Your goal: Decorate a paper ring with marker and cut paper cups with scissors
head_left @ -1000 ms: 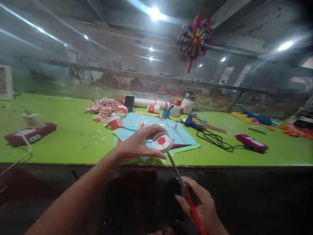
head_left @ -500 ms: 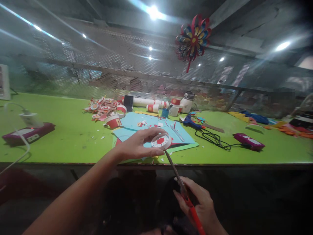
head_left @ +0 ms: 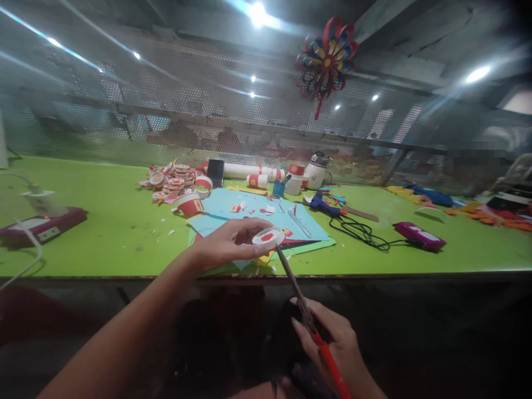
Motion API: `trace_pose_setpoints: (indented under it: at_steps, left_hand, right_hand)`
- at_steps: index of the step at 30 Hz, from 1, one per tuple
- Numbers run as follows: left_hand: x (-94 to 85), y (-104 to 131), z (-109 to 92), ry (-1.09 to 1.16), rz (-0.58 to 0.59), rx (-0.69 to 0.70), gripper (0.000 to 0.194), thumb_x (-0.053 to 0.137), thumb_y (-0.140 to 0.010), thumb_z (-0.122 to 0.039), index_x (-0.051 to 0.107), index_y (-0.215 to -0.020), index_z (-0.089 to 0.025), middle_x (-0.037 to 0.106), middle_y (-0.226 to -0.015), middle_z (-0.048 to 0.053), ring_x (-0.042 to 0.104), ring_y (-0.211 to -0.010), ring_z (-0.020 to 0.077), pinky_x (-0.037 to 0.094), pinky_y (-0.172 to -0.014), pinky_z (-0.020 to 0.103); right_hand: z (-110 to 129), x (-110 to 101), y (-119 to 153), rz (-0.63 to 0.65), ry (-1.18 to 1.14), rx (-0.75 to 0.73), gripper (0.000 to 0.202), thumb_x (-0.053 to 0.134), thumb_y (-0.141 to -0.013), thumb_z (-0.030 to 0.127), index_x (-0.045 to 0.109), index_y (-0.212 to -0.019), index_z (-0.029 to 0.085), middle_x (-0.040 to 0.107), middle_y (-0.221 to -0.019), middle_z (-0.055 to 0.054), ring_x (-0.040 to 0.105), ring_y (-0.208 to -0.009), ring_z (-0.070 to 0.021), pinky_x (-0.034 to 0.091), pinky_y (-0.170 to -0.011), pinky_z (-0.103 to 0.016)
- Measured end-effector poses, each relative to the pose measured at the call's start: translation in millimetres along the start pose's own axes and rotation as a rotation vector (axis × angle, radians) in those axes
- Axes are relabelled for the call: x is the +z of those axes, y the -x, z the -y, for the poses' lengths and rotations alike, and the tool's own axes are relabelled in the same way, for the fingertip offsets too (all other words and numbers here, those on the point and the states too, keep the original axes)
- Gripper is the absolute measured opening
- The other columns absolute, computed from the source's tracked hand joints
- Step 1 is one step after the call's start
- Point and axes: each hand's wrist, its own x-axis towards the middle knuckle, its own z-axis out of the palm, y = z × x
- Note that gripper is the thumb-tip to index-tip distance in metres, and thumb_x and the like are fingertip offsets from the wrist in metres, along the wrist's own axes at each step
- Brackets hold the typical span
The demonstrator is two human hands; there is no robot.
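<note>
The left hand (head_left: 224, 241) has its grip closed on the paper disc (head_left: 268, 238), above the worktop (head_left: 103, 238). The right hand (head_left: 334, 335) grips the scissors (head_left: 306, 318), blade tips at the disc's rim. Apparent step: trimming. Next move calls for a steady disc and controlled blades.

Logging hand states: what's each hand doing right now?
Left hand: closed, holding the disc by its rim.
Right hand: closed, holding the scissors.

left fingers (head_left: 246, 252) hold a white disc (head_left: 268, 238) while right fingers (head_left: 330, 318) grip red-handled scissors (head_left: 326, 353).
</note>
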Motion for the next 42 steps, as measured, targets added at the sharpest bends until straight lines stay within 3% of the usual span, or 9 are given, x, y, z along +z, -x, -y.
trace_pose_setpoints:
  at_steps: [5, 11, 15, 22, 33, 42]
  left_hand:
    - [-0.2, 2, -1, -0.058, -0.048, -0.047, 0.044, 0.067, -0.080, -0.042, 0.062, -0.115, -0.015, 0.063, -0.109, 0.008, 0.059, -0.100, 0.0234, 0.047, -0.086, 0.032]
    - [3.2, 1, -1, -0.015, -0.081, -0.028, 0.049, 0.069, -0.079, -0.039, 0.061, -0.121, -0.016, 0.063, -0.122, 0.009, 0.057, -0.114, 0.0261, 0.046, -0.095, 0.035]
    - [5.6, 2, -1, -0.080, -0.100, 0.050, 0.048, 0.070, -0.078, -0.031, 0.060, -0.123, -0.016, 0.062, -0.122, 0.009, 0.057, -0.115, 0.0242, 0.044, -0.101, 0.035]
    - [5.4, 4, -10, -0.256, -0.013, 0.175, 0.050, 0.068, -0.074, -0.025, 0.059, -0.123, -0.016, 0.061, -0.124, 0.010, 0.057, -0.114, 0.0237, 0.046, -0.099, 0.033]
    - [11.7, 8, -19, -0.275, -0.031, 0.187, 0.050, 0.070, -0.071, -0.022, 0.060, -0.119, -0.013, 0.063, -0.122, 0.011, 0.059, -0.113, 0.0226, 0.047, -0.099, 0.030]
    - [10.8, 7, -13, -0.251, -0.022, 0.199, 0.050, 0.070, -0.070, -0.019, 0.060, -0.120, -0.015, 0.063, -0.123, 0.010, 0.058, -0.116, 0.0220, 0.046, -0.101, 0.030]
  right_hand:
    - [-6, 0, 2, 0.024, 0.031, -0.089, 0.030, 0.061, -0.085, 0.013, 0.060, -0.112, 0.024, 0.071, -0.088, -0.004, 0.066, -0.065, -0.0130, 0.053, -0.059, -0.019]
    - [-6, 1, 4, 0.022, 0.034, -0.086, 0.029, 0.061, -0.085, 0.011, 0.060, -0.111, 0.024, 0.072, -0.090, -0.004, 0.068, -0.069, -0.0138, 0.053, -0.062, -0.021]
    - [-15, 4, 7, -0.036, 0.083, -0.155, 0.033, 0.061, -0.083, 0.009, 0.060, -0.113, 0.023, 0.072, -0.087, -0.004, 0.069, -0.070, -0.0146, 0.055, -0.066, -0.023]
    - [-34, 3, 18, -0.104, 0.260, -0.298, 0.034, 0.061, -0.081, 0.012, 0.060, -0.114, 0.020, 0.075, -0.090, -0.008, 0.073, -0.081, -0.0199, 0.058, -0.076, -0.028]
    - [-24, 5, 14, -0.216, 0.340, -0.346, 0.022, 0.063, -0.082, 0.015, 0.066, -0.103, 0.017, 0.077, -0.083, -0.007, 0.074, -0.079, -0.0193, 0.059, -0.077, -0.025]
    - [-24, 3, 18, -0.190, 0.348, -0.337, 0.022, 0.062, -0.083, 0.017, 0.067, -0.104, 0.019, 0.078, -0.083, -0.006, 0.075, -0.078, -0.0190, 0.059, -0.076, -0.025]
